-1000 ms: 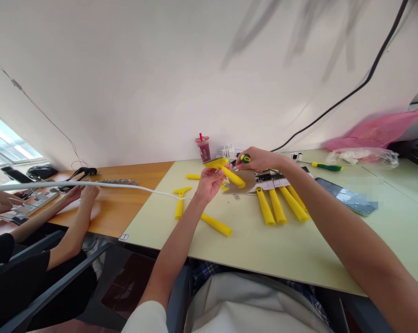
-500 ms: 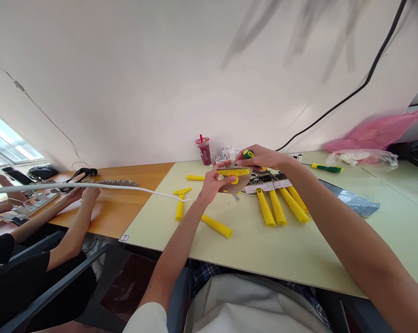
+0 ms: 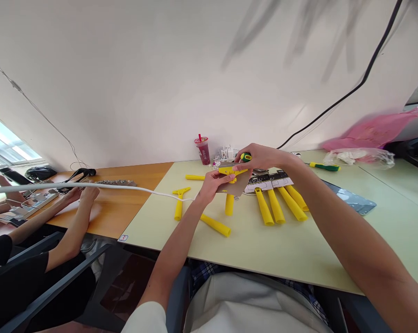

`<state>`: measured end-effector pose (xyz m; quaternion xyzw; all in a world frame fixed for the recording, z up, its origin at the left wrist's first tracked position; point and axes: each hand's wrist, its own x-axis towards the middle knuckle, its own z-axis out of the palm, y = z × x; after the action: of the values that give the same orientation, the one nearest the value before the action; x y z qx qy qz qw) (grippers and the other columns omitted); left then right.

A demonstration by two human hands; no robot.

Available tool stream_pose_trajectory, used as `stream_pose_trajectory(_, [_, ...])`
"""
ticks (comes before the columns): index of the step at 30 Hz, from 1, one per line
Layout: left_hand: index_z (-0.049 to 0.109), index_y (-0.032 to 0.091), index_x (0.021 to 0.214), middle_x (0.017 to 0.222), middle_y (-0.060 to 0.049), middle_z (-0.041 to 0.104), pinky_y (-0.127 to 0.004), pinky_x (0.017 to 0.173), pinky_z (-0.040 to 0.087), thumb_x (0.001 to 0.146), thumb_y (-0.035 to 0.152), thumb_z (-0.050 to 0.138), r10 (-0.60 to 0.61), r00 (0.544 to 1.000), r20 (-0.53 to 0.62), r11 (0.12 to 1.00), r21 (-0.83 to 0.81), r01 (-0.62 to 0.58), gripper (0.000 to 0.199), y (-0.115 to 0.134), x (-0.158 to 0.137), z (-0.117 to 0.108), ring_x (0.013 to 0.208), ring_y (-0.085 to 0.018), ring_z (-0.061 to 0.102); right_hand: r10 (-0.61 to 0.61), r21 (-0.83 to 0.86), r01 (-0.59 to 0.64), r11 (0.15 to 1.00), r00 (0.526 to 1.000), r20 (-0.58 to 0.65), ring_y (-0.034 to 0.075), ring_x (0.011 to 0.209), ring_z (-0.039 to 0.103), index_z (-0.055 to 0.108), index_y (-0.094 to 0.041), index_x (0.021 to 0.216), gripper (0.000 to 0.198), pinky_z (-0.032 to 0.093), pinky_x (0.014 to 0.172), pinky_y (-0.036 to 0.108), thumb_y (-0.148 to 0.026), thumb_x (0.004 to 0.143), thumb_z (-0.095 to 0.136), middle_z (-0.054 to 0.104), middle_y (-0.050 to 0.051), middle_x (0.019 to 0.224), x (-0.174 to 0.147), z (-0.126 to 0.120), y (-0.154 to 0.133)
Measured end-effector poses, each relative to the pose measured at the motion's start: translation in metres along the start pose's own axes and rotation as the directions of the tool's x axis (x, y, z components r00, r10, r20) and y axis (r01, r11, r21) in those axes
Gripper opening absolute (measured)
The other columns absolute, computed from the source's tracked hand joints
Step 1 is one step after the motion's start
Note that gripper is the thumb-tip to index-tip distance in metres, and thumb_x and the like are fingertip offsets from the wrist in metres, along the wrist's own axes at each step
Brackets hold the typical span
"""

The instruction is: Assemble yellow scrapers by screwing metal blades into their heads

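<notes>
My left hand (image 3: 212,181), closed, grips a yellow scraper (image 3: 229,206) together with a grey-brown card (image 3: 237,188). The scraper's handle hangs down below the card. My right hand (image 3: 257,156) is closed on a screwdriver (image 3: 245,157) with a green and yellow handle, and its fingers also touch the right end of the scraper's head. The screwdriver's shaft is hidden. Just right of my hands lie several yellow scrapers (image 3: 277,208) with black and white cards at their heads. More yellow-handled scrapers, one of them (image 3: 178,206) T-shaped, lie on the left.
A red drink cup (image 3: 202,150) stands by the wall, near white chargers (image 3: 226,152). At the right are another screwdriver (image 3: 325,166), a film-covered dark panel (image 3: 351,199) and a pink bag (image 3: 375,132). A white cable (image 3: 143,188) crosses the left side. A co-worker's hands (image 3: 86,194) work there.
The scraper has turned in my hands, so its handle now shows beneath the card. My right fingers have come down onto the scraper's head, with the screwdriver still in that hand.
</notes>
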<state>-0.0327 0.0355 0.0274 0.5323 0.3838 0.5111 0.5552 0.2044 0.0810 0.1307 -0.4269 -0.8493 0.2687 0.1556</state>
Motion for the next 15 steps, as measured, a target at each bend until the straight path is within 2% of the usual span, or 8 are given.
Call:
stream_pose_trajectory(4, [0.085,0.018,0.102,0.104,-0.011,0.084,-0.036,0.086,0.059,0.072,0.061,0.105,-0.004,1.000,0.013,0.998,-0.065,0.005,0.056,0.001,-0.002,0.000,0.102,-0.029,0.079,-0.011,-0.043,0.011,0.999,1.000,-0.007,0.018,0.064,0.055,0.081,-0.024,0.111,0.058,0.039,0.057,0.032,-0.072,0.080,0.091,0.073,0.002,0.074,-0.001,-0.003,0.000])
stream_pose_trajectory(7, [0.081,0.025,0.126,0.124,-0.011,0.084,-0.039,0.090,0.064,0.081,0.082,0.089,0.050,0.997,0.066,0.970,-0.240,-0.032,0.074,0.005,-0.008,0.001,0.118,-0.034,0.080,-0.013,-0.026,0.011,1.000,0.996,-0.084,0.018,0.066,0.057,0.082,-0.023,0.107,0.055,0.039,0.058,0.031,-0.071,0.081,0.090,0.075,0.003,0.078,-0.005,-0.007,-0.001])
stream_pose_trajectory(10, [0.072,0.031,0.146,0.140,-0.012,0.080,-0.050,0.104,0.065,0.073,0.096,0.084,0.142,0.979,0.143,0.920,-0.384,-0.077,0.098,0.009,-0.012,0.003,0.140,-0.042,0.073,0.013,0.040,-0.008,0.999,0.992,-0.122,0.017,0.064,0.054,0.080,-0.024,0.110,0.052,0.036,0.055,0.031,-0.069,0.085,0.087,0.076,0.004,0.077,-0.012,-0.012,-0.001])
stream_pose_trajectory(12, [0.074,0.029,0.139,0.140,-0.013,0.081,-0.053,0.109,0.064,0.066,0.091,0.093,0.164,0.973,0.162,0.920,-0.381,-0.092,0.098,0.008,-0.012,0.005,0.147,-0.044,0.068,0.031,0.074,-0.021,0.997,0.990,-0.138,0.018,0.064,0.054,0.079,-0.024,0.113,0.047,0.035,0.054,0.031,-0.064,0.088,0.085,0.077,0.005,0.076,-0.015,-0.015,-0.003])
stream_pose_trajectory(15, [0.077,0.021,0.110,0.123,-0.014,0.085,-0.051,0.109,0.064,0.066,0.064,0.108,0.119,0.984,0.131,0.956,-0.282,-0.078,0.069,0.001,-0.009,0.011,0.142,-0.045,0.073,0.006,0.034,-0.002,0.999,0.989,-0.145,0.019,0.068,0.058,0.079,-0.024,0.108,0.034,0.040,0.058,0.031,-0.051,0.089,0.084,0.078,0.005,0.079,-0.016,-0.015,-0.007])
